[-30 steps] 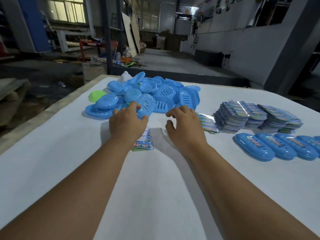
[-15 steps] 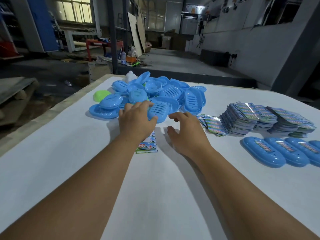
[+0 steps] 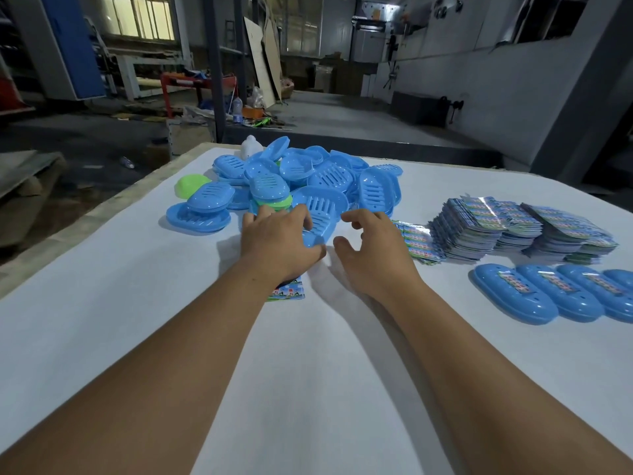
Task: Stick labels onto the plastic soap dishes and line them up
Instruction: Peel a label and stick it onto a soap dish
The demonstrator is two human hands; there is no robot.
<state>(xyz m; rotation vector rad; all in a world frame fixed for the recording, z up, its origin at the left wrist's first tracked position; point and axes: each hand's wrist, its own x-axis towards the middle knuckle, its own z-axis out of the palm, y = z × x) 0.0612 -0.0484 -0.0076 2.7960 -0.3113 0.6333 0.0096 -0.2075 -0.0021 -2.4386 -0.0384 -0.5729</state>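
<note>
White table (image 3: pixel 102 337), left-hand grip (image 3: pixel 279 240) around dish (image 3: pixel 320 214)

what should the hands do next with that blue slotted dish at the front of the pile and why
Probably lift the blue slotted plastic soap dish clear of the heap toward the bare white table. The left hand already grips its near edge, the right hand hovers open beside it, and the small colourful label sheet lies just under the left wrist.

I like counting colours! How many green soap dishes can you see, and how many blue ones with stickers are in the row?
Green dishes: 2
Stickered blue dishes in the row: 4 (last cut off by the edge)
Total: 6
</note>
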